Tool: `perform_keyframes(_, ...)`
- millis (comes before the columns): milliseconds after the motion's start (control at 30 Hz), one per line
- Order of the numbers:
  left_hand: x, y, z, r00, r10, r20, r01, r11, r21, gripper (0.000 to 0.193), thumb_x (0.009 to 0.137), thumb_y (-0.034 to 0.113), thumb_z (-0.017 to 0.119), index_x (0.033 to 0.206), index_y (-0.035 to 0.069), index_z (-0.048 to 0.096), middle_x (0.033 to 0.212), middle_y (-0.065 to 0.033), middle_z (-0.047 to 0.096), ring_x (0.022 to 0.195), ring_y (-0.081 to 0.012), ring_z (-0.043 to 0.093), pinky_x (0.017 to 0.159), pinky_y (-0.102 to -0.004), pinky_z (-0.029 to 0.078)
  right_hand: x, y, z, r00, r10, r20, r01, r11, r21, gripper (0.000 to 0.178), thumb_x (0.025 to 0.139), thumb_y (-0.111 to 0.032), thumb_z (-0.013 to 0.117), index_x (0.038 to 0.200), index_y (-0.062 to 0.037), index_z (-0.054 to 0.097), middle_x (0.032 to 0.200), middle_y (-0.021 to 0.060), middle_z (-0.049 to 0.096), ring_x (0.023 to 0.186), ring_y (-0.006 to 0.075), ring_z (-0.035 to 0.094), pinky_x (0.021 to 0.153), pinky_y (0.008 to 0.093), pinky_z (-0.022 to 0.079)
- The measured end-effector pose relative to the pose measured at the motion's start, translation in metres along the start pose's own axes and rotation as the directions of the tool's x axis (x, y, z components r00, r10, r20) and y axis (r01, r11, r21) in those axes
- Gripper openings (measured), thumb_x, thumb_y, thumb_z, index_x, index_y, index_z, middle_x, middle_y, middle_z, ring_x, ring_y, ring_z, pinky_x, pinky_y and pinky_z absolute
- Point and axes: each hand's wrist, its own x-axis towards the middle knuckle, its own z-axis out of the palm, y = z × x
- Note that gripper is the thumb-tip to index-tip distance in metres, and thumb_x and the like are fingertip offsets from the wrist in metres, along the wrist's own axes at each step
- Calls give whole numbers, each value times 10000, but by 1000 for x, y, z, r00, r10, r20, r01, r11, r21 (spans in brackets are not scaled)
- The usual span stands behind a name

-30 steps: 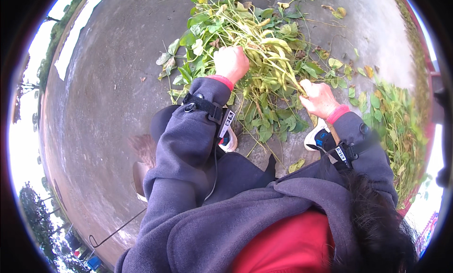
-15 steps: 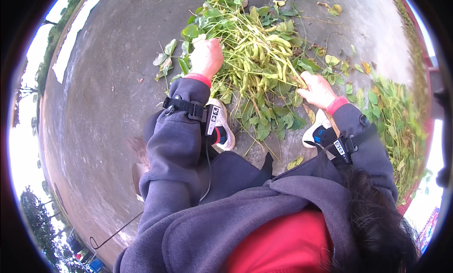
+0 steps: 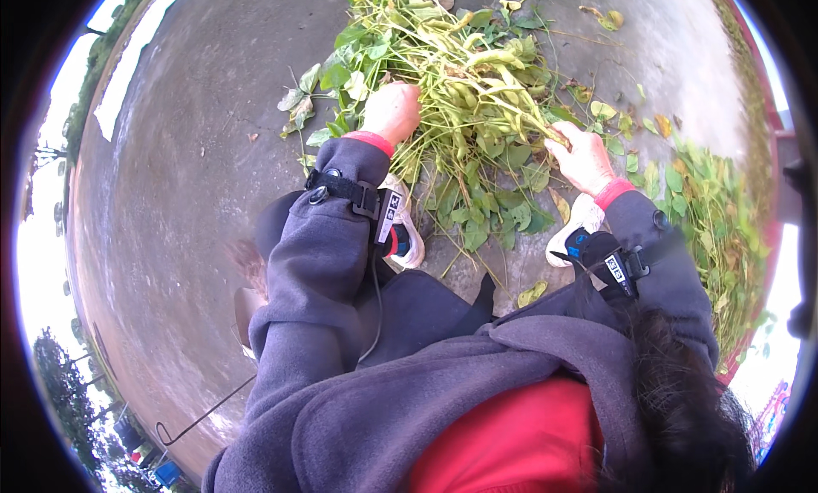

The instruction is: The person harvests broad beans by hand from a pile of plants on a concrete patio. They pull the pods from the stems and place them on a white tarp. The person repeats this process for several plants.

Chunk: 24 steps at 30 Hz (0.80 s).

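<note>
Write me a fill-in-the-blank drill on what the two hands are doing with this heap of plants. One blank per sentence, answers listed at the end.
1. Both hands reach into a pile of leafy green stalks that lies on the ____ ground.
2. The left hand shows a cuff of ____ colour at the wrist.
3. The right hand grips the plants at the pile's ____ side.
4. A black ____ is fastened around each grey sleeve.

Missing words: concrete; red; right; strap

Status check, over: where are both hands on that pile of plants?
Left hand gripping into the bean plant pile. Right hand closed on a pod at its right edge. Nothing blocking either hand.
</note>
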Motion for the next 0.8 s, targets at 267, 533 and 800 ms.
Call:
perform_keyframes(267, 5, 21, 8, 945, 127, -302, -175, 975, -138, 121, 671, 148, 589, 760, 69, 569, 758, -115, 550, 780, -293, 548, 637, -379, 442, 0, -18, -14, 1000, -20, 6, 19, 983, 181, 311, 741, -221, 602, 990, -39, 559, 664, 99, 578, 567, 176, 523, 562, 287, 419)
perform_keyframes(533, 4, 34, 6, 974, 32, -223, -45, 998, -53, 123, 686, 96, 521, 779, 22, 487, 645, -152, 571, 599, -322, 569, 556, -406, 445, 4, -20, 0, 999, -52, 4, 51, 986, 160, 311, 747, -221, 599, 968, -5, 566, 651, 98, 569, 565, 145, 505, 561, 276, 414)
perform_keyframes(800, 9, 35, -4, 920, -217, -327, 181, 974, -136, 187, 715, 113, 501, 829, 10, 395, 577, -184, 548, 555, -356, 552, 530, -427, 426, 2, -53, 5, 993, 93, 66, -114, 815, 568, 286, 753, -183, 604, 966, 5, 577, 679, 24, 554, 588, 73, 450, 537, 229, 378)
